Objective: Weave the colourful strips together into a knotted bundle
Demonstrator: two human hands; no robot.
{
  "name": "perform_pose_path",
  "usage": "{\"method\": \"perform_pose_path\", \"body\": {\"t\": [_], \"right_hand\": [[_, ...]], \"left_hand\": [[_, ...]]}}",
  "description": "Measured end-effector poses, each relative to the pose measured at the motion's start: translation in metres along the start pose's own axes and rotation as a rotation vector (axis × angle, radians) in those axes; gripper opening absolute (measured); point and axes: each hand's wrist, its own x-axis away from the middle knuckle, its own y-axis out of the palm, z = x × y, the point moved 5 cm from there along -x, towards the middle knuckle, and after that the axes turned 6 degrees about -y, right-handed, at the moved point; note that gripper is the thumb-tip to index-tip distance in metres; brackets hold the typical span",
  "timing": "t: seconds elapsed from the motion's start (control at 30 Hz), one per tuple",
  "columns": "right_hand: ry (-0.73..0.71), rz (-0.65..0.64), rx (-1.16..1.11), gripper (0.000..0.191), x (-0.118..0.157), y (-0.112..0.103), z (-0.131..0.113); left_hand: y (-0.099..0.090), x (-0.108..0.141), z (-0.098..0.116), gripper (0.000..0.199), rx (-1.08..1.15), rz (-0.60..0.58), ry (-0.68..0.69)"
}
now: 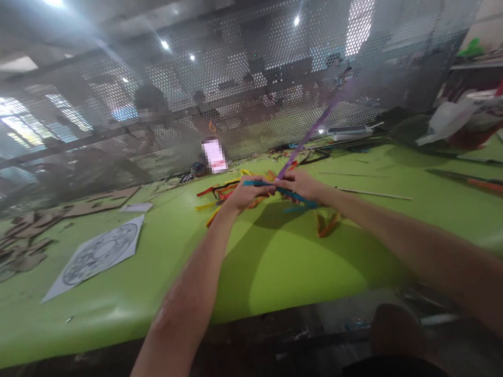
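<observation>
My left hand (248, 195) and my right hand (299, 184) meet over the green table, fingers closed. A flat blue strip (296, 194) runs between them, and both hands grip it. From the fingers of my right hand a long purple strip (312, 131) slants up and to the right. Behind and beside my left hand lies a loose heap of red, yellow and orange strips (216, 193). A folded orange-brown strip (326, 225) rests just below my right hand. My fingertips are small and partly hidden by the strips.
At left lie a printed sheet with a round pattern (103, 250) and brown cardboard scraps (35, 226). A thin stick (375, 193) and a long orange-edged tool (498, 186) lie to the right, near a white plastic bag (460, 118). A perforated metal screen (241, 93) stands behind.
</observation>
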Motion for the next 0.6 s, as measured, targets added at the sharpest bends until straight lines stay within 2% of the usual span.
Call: {"method": "perform_pose_path", "body": {"t": [0.2, 0.47, 0.6], "right_hand": [[-0.015, -0.007, 0.001, 0.019, 0.0014, -0.0019, -0.0031], [-0.018, 0.026, -0.003, 0.007, -0.0004, -0.0018, 0.0014], [0.002, 0.073, 0.01, 0.006, -0.002, -0.0048, 0.0024]], "left_hand": [[0.0052, 0.0045, 0.0013, 0.026, 0.143, -0.033, -0.096], [0.0035, 0.002, -0.0057, 0.017, 0.015, 0.033, -0.128], [0.0059, 0.0026, -0.0047, 0.012, 0.014, -0.001, -0.125]]}}
